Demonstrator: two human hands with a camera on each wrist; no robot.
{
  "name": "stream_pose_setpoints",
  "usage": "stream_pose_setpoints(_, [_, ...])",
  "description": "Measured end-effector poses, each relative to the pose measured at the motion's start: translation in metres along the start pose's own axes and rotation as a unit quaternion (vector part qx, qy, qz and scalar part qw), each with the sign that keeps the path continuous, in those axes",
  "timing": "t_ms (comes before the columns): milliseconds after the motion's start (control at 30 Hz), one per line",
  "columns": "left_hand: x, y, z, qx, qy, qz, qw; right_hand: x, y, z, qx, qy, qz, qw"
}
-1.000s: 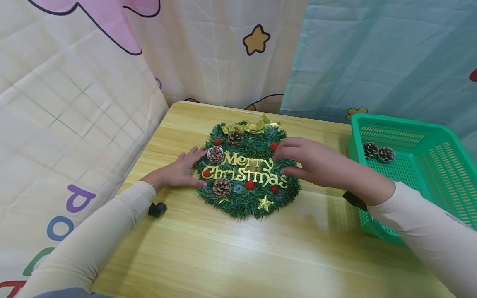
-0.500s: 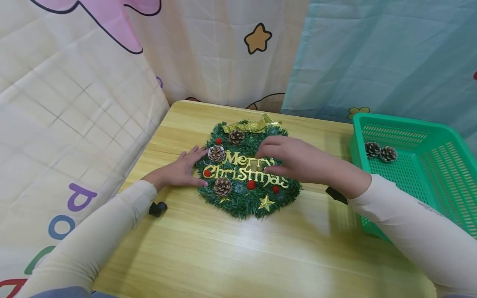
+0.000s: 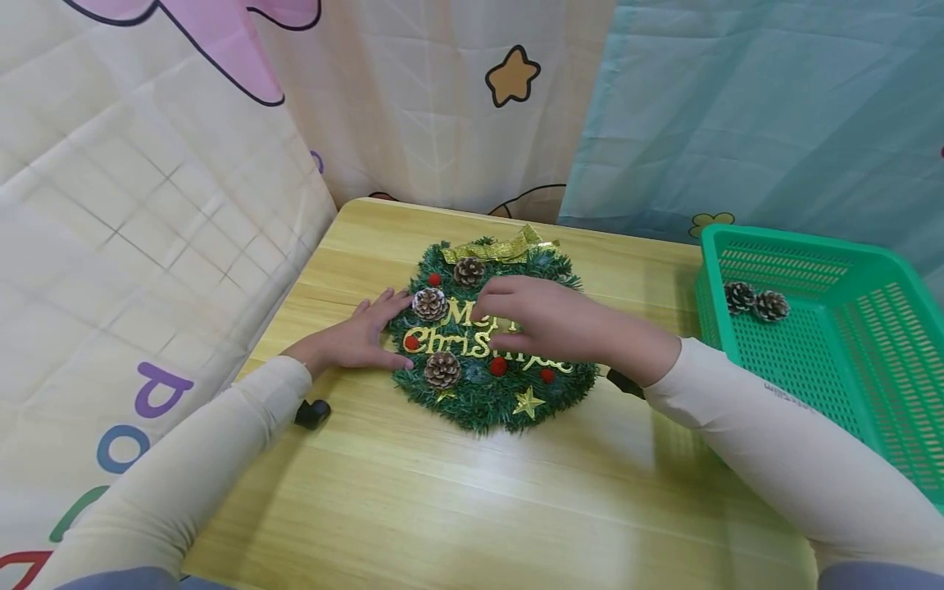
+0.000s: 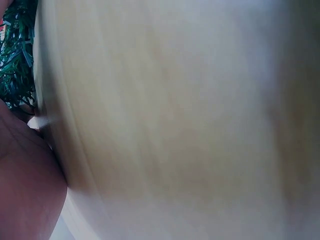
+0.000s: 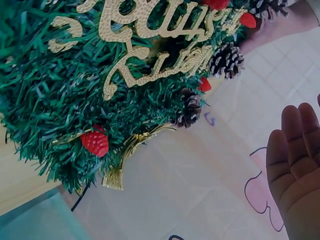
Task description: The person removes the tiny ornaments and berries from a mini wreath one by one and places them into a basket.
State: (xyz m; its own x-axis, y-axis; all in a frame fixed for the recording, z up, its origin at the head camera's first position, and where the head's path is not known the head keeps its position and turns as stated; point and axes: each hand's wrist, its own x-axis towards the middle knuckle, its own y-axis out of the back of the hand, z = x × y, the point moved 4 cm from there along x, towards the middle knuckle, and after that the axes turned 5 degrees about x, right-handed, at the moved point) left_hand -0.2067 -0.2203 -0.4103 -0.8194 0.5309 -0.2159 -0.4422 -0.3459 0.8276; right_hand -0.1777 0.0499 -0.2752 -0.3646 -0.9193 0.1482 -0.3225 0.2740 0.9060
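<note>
Green tinsel made up the wreath (image 3: 492, 344) lying flat on your pale wooden tabletop (image 3: 472, 492) in the head view, with a gold bow at its far edge and gold script across the middle. Your right hand (image 3: 549, 324) covered part of that script, so only "Me" and "Chris" read plainly there. Its fingers (image 3: 496, 288) were curled over the centre of the wreath, thumb and forefinger drawn close as if pinching at the lettering, though I could not tell whether they truly gripped it. Your left hand (image 3: 352, 338) rested flat on the tabletop, fingers straight and slightly spread, touching the wreath's left rim beside a frosted pine cone (image 3: 429, 304). A green plastic basket (image 3: 878, 279) stood well to the right with two pine cones (image 3: 754, 301) in its far corner. Printed curtains closed in the scene: cream with a star and coloured letters at left, pale blue at right.

Your left wrist view was mostly blurred wood grain of the tabletop (image 4: 175, 120); a sliver of the wreath (image 4: 17, 60) showed at the top left corner above the heel of your left hand (image 4: 25, 190), and the fingers were out of sight.

Your right wrist view looked close at the wreath (image 5: 60, 105) from below, showing the gold "Merry Christmas" script upside down, red berries, and two pine cones that your hand hid from the head camera. Fingers (image 5: 295, 150) of your right hand showed at the right edge, lying side by side and lifted clear of the greenery.
</note>
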Motion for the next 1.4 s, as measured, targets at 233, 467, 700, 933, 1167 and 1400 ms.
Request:
stream_pose_setpoints(233, [0.0,0.0,0.0,0.0,0.001,0.0,1.0,0.013,-0.014,0.005,0.022,-0.02,-0.024,0.999])
stream_pose_setpoints(467, [0.0,0.0,0.0,0.0,0.008,-0.004,1.0,0.026,-0.033,0.01,0.052,-0.029,-0.04,0.997])
stream_pose_setpoints(700, [0.0,0.0,-0.001,0.002,0.01,-0.007,0.9999,0.036,-0.051,0.014,0.06,-0.03,-0.061,0.996])
stream_pose_setpoints(933, [0.001,0.001,0.0,0.01,0.009,-0.006,0.9999,0.042,-0.062,0.016,0.075,-0.039,-0.075,0.994])
stream_pose_setpoints(1167, [0.0,0.002,0.002,0.007,0.009,-0.007,0.9999,0.045,-0.07,0.013,0.074,-0.044,-0.091,0.992])
stream_pose_setpoints(1400, [0.0,0.002,0.001,0.007,0.009,-0.009,0.9999,0.045,-0.077,0.01,0.052,-0.036,-0.087,0.994])
